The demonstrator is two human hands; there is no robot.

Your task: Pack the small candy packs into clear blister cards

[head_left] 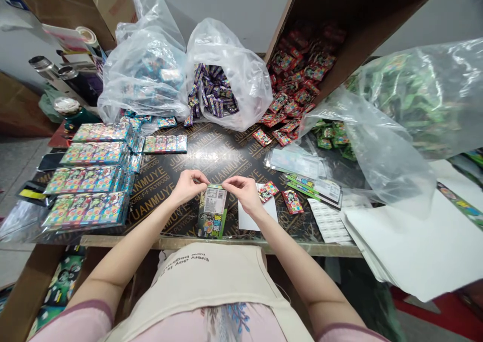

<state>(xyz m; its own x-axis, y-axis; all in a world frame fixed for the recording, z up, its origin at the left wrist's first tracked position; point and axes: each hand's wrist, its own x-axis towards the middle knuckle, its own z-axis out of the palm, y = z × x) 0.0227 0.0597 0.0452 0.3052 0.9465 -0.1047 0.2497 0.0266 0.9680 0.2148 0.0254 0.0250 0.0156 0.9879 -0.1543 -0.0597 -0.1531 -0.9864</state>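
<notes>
A green and black printed card with a pale label panel lies upright before me near the table's front edge. My left hand pinches the left end of its folded top edge between thumb and fingertips. At the right end of that edge, my right hand closes in the same kind of pinch. Just right of my right hand, a red candy packet rests partly on a white sheet. Another red packet lies on the dark tabletop beside it.
Filled packs stand in stacked rows on the left. Behind are plastic bags of blue and purple packets, and a tipped carton spilling red ones. Right are a bag of green packets, more printed cards and white paper.
</notes>
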